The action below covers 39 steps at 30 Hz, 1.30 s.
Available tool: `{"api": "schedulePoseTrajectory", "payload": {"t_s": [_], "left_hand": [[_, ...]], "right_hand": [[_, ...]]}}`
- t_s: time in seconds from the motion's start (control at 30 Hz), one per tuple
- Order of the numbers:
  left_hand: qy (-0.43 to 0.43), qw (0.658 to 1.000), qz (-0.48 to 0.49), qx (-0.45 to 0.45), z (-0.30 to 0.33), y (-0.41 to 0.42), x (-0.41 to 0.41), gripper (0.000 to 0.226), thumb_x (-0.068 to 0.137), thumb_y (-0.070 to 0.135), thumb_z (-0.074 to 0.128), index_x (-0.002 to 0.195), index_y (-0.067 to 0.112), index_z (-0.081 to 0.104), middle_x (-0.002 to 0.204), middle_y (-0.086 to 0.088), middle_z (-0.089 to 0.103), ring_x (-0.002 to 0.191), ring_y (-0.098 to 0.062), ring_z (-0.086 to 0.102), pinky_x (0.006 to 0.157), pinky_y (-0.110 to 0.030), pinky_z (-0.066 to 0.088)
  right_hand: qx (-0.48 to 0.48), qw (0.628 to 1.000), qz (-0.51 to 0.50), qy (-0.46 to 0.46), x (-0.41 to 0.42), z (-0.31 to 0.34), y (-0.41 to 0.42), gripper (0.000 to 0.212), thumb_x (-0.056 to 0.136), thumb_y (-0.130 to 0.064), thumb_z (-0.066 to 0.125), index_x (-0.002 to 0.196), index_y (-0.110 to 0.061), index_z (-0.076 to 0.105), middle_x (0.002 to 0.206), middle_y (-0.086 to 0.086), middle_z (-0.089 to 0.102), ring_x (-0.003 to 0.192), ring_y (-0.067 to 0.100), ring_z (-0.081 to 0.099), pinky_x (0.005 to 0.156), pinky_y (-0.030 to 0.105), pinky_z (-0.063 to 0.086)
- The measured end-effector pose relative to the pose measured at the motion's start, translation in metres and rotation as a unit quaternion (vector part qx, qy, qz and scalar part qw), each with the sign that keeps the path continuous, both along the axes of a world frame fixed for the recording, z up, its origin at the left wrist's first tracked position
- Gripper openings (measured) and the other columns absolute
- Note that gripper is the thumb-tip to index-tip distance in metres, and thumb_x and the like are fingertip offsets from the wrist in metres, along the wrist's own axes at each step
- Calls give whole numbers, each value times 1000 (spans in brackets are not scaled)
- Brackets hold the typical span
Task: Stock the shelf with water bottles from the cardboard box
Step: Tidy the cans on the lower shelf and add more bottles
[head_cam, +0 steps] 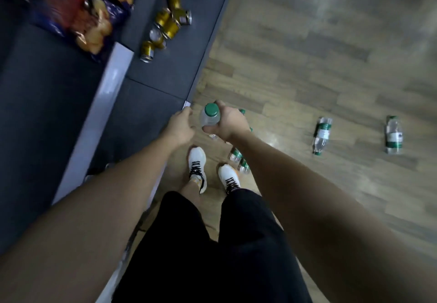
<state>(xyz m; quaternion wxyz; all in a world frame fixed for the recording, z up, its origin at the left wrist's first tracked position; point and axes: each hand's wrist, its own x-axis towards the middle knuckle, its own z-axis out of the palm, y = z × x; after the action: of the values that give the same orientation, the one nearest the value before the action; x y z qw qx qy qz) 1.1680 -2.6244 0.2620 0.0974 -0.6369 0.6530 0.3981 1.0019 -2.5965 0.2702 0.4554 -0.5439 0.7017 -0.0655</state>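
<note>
At the centre of the view, a water bottle with a green cap was held upright by the curled fingers of the right hand, presumably so it could be stood on the dark shelf at nine o'clock, while the left hand, loosely curled and gripping nothing, was kept just beside it as if to steady it. Gold cans were scattered on the shelf at eleven o'clock beside snack bags. More bottles were left lying on the wood-plank floor at three o'clock; no cardboard box was visible.
</note>
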Motion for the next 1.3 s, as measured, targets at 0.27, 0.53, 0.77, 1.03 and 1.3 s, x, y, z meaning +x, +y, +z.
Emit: {"api": "schedulePoseTrajectory", "payload": {"t_s": [0.27, 0.53, 0.77, 1.03, 1.3], "left_hand": [[12, 993, 52, -108, 203, 16, 8, 41, 87, 14, 63, 125, 7, 49, 123, -16, 55, 114, -32, 53, 89, -35, 43], [74, 972, 125, -184, 350, 46, 65, 46, 78, 11, 78, 114, 13, 49, 107, -4, 58, 92, -15, 54, 68, -21, 37], [238, 907, 245, -248, 439, 99, 132, 80, 63, 34, 91, 129, 20, 48, 118, 6, 67, 110, -7, 63, 99, -31, 49], [237, 767, 422, -422, 509, 183, 197, 59, 55, 18, 92, 105, 19, 63, 98, 7, 72, 91, -9, 69, 80, -29, 58], [137, 708, 482, -498, 549, 244, 272, 59, 48, 36, 91, 91, 28, 52, 89, 9, 68, 81, -10, 67, 70, -30, 55]], "right_hand": [[-135, 985, 89, -52, 1, 200, -27, 60, 61, -44, 82, 107, -13, 58, 99, 6, 70, 94, 28, 66, 80, 38, 53], [-220, 946, 221, -85, 66, 354, -41, 39, 66, -36, 80, 98, -20, 66, 92, -3, 70, 84, 14, 65, 73, 28, 51], [-231, 909, 312, -153, 141, 472, -4, 39, 60, -38, 83, 92, -18, 72, 92, 2, 75, 87, 19, 72, 77, 37, 61], [-183, 863, 393, -259, 230, 560, 62, 38, 75, -7, 84, 109, -9, 67, 101, 6, 73, 86, 15, 71, 72, 29, 61], [-193, 862, 383, -269, 298, 565, 65, 50, 69, -10, 89, 111, -8, 62, 112, 14, 67, 97, 23, 68, 90, 39, 58]]}}
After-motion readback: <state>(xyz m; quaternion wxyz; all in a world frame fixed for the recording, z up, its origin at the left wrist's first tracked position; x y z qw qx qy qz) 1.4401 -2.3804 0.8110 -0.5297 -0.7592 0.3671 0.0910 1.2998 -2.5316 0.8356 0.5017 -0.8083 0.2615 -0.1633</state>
